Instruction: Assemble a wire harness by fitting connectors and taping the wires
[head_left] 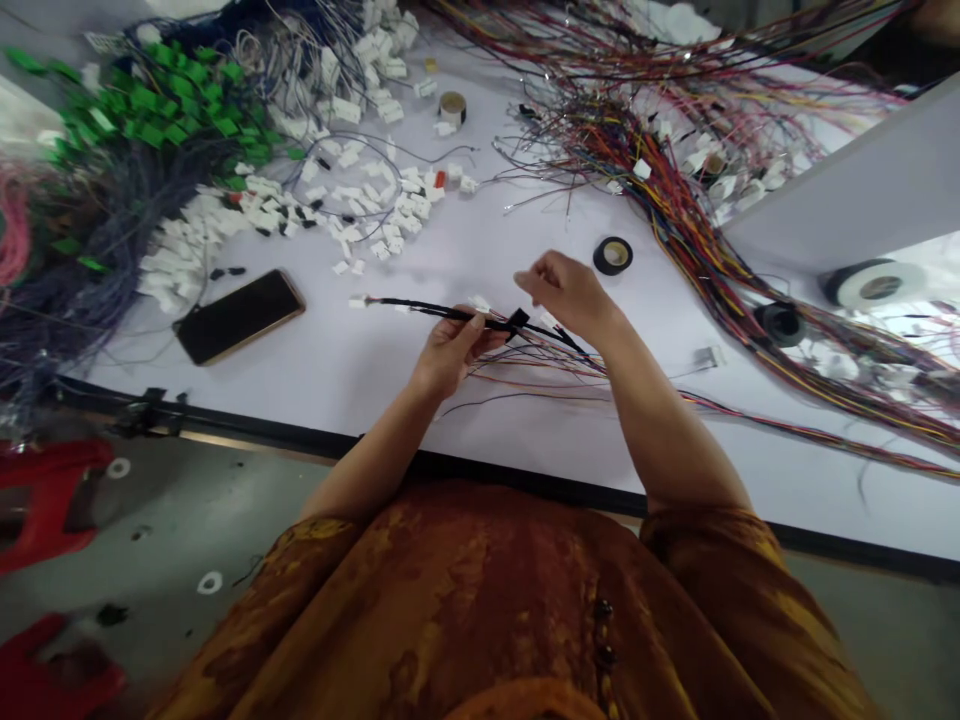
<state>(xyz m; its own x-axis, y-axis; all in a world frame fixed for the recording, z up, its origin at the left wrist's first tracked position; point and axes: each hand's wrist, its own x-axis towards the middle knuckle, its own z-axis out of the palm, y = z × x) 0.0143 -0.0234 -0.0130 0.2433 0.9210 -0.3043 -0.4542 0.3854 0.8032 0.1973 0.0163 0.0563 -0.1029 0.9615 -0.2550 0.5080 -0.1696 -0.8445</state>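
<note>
My left hand [450,352] grips a black-sheathed wire harness [442,313], whose white connector [358,300] sticks out to the left. Thin coloured wires [532,372] fan out from the harness to the right. My right hand [566,295] hangs just above the harness with its fingers bunched, close to a black tab [517,322] on the bundle. Whether those fingers pinch anything is hidden from this angle.
White connectors [375,205] lie scattered beyond my hands, beside a black phone [238,316] and a roll of black tape [613,255]. Large coloured wire bundles [637,170] spread across the far right; green-tagged wires [157,110] lie far left. The white table's front edge [360,445] runs below my arms.
</note>
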